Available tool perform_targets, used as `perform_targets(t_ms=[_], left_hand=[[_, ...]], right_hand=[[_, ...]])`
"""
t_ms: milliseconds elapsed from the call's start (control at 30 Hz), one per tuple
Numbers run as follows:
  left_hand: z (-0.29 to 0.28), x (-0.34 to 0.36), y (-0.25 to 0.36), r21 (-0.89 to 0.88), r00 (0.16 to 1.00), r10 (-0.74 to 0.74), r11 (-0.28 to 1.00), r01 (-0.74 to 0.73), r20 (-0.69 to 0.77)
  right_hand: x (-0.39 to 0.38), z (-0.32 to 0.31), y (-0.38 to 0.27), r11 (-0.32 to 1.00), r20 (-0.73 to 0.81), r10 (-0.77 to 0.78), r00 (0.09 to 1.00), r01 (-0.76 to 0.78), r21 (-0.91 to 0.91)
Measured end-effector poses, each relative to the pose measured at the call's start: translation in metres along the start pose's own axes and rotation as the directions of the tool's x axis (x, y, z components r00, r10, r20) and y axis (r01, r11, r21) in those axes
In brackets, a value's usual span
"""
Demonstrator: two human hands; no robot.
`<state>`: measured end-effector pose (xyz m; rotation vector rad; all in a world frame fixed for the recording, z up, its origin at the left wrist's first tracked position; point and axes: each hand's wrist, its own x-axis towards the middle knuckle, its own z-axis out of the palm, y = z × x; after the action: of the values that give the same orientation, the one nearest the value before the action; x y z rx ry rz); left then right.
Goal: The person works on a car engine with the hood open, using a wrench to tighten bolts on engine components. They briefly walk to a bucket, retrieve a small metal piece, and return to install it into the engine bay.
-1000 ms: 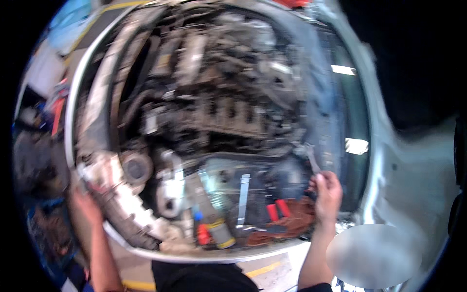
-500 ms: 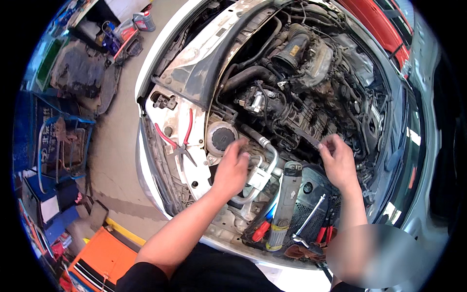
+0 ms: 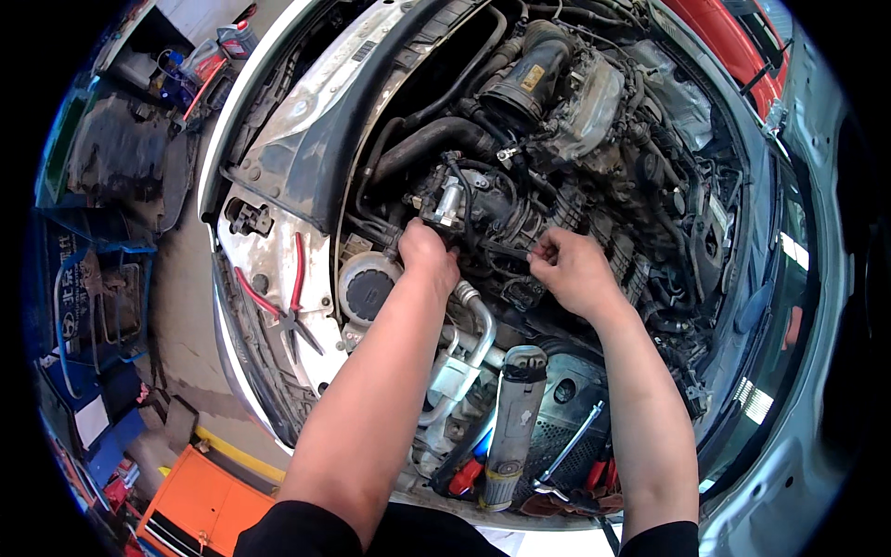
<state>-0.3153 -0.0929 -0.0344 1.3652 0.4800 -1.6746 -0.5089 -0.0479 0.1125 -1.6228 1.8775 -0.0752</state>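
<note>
My left hand (image 3: 424,249) reaches down beside the metal engine component with a silver cylinder (image 3: 449,200), its fingertips hidden among the parts. My right hand (image 3: 564,265) pinches a slim metal wrench (image 3: 509,251), whose far end lies low among hoses and connectors just right of my left hand. A round capped reservoir (image 3: 369,292) and a silver pipe (image 3: 478,320) are nearby. Red-handled pliers (image 3: 290,325) rest on the white front panel to the left.
Around me is an open engine bay with an intake duct (image 3: 529,79). A ratchet (image 3: 571,450) and a grey cylindrical tool (image 3: 510,427) lie at the lower middle. A blue trolley (image 3: 93,306), orange cabinet (image 3: 209,497) and red car (image 3: 719,37) stand around.
My left hand has moved from the car's front edge up and inward beside the engine component. My right hand, holding the wrench, has moved up and left into the engine.
</note>
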Motion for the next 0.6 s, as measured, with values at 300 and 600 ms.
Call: perform_targets(t_ms=[300,600], left_hand=[[0.000,-0.004,0.006,0.030,0.973,-0.139,0.990,0.136,0.184],[-0.008,0.019,-0.009,0.199,0.995,-0.064,0.979,0.048,0.076]], right_hand=[[0.033,0.032,-0.001,0.991,0.055,-0.108,0.993,0.111,-0.069],[0.058,0.040,-0.014,0.977,0.120,-0.093,0.989,0.113,-0.182]])
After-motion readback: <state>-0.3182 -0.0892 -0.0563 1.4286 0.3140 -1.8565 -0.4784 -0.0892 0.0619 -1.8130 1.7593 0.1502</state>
